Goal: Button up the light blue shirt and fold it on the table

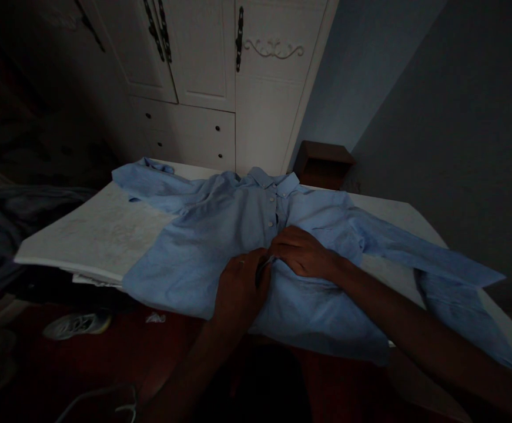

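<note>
A light blue button-up shirt (238, 205) lies spread face up, its collar at the far side and its sleeves stretched out to both sides. White buttons run down the front below the collar. Around the middle of the front opening, my left hand (242, 285) pinches the shirt's edge between thumb and fingers. My right hand (300, 251) meets it there, fingers closed on the same fabric edge. Any button between the fingertips is hidden. The shirt's lower hem hangs over the near edge of the white table (106, 232).
Another blue garment (462, 311) hangs over the table's right side. White wardrobe doors (207, 53) and a brown wooden box-shaped stand (324, 158) are behind. On the red floor lie a shoe (77, 325) and a white hanger-like wire (101, 392). Dark cloth (17, 229) is heaped at left.
</note>
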`<state>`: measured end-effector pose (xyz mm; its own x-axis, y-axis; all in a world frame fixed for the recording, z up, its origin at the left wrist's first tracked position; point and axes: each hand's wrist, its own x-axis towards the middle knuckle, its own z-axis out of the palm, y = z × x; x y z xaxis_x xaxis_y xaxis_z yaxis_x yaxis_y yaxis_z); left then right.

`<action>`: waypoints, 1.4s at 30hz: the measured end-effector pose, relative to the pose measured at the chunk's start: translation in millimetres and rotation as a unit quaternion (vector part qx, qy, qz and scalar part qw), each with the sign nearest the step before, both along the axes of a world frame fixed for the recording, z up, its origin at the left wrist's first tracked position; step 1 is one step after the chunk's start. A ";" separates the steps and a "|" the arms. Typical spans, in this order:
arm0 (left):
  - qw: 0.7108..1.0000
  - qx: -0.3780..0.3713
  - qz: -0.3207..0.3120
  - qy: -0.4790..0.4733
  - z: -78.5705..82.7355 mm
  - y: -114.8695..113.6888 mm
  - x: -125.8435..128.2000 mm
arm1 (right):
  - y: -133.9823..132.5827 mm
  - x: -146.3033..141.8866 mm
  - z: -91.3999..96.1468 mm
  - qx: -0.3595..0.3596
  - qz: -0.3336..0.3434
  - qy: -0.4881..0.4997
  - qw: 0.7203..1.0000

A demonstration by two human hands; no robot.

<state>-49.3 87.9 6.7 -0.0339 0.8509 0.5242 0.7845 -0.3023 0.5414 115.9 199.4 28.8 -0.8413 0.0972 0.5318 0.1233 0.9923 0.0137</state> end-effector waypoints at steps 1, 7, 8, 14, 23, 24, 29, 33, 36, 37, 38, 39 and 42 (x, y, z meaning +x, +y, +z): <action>1.000 0.002 0.004 0.001 -0.7 0.0 0.3 | -0.4 -0.1 0.7 0.003 0.000 0.000 1.000; 0.999 -0.015 0.017 -0.027 -1.8 -0.2 1.9 | -1.0 0.7 1.7 0.009 0.005 -0.008 1.000; 0.999 -0.021 0.018 -0.034 -1.2 -0.2 2.0 | -0.9 0.8 1.8 0.007 0.006 -0.009 1.000; 0.998 -0.044 0.020 -0.047 2.8 0.2 2.5 | -1.6 1.3 2.5 0.014 -0.002 -0.016 1.000; 0.999 -0.011 0.026 -0.020 1.3 -2.9 3.2 | -4.6 6.5 1.1 0.005 -0.003 0.004 1.000; 1.000 -0.002 0.025 -0.017 0.7 -2.9 3.1 | -4.9 6.7 1.1 0.002 -0.003 0.011 1.000; 0.999 0.041 0.022 -0.010 -1.6 -2.9 3.2 | -6.6 6.1 2.6 -0.037 -0.002 0.023 0.999; 0.998 0.058 0.030 -0.004 -2.7 -3.3 3.3 | -6.6 5.3 2.6 -0.063 0.005 0.029 0.998; 0.998 0.056 0.029 -0.013 -3.0 -4.1 3.4 | -6.1 5.0 1.2 -0.065 0.002 0.035 0.997; 0.998 0.055 0.029 -0.017 -3.0 -4.4 3.4 | -6.0 4.9 0.8 -0.062 0.001 0.037 0.997; 0.998 0.055 0.029 -0.022 -3.0 -4.6 3.3 | -6.2 4.7 0.6 -0.057 -0.001 0.037 0.998; 0.998 0.058 0.028 -0.027 -3.0 -4.8 3.3 | -6.4 4.5 0.7 -0.052 -0.004 0.036 0.998; 0.996 0.072 0.017 -0.041 -2.8 -5.0 3.0 | -7.7 3.8 1.8 -0.036 -0.008 0.032 0.999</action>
